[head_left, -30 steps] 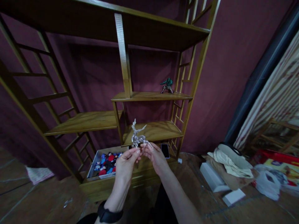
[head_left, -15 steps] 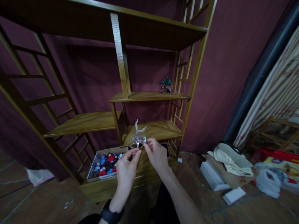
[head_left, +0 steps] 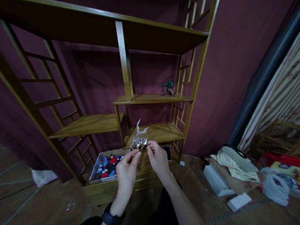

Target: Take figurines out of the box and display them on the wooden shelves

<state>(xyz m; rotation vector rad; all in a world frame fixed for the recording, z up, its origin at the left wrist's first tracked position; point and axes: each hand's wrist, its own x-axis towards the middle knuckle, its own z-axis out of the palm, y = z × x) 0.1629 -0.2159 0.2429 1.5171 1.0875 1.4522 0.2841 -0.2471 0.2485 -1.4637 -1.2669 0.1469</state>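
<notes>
A clear deer figurine (head_left: 139, 140) with tall antlers is held upright in front of the lower shelf. My left hand (head_left: 127, 165) pinches it from below, by the legs, between thumb and forefinger. My right hand (head_left: 157, 157) has its thumb and fingers closed at the figurine's right end; the exact contact there is too small to make out. Left of my hands stands an open box (head_left: 95, 165) with several small red, blue and black figures (head_left: 109, 165) in it.
A wooden shelf unit (head_left: 153, 99) fills the middle, with a green figure (head_left: 168, 87) on its upper right board. A phone (head_left: 167, 153) lies right of my hands. White boxes (head_left: 217, 181), cloth (head_left: 236, 165) and a plastic bag (head_left: 275, 189) are on the floor at right.
The view has shifted slightly, so the shelf sits a little lower and further right. Both hands keep their hold, and the deer figurine appears turned or tilted only slightly.
</notes>
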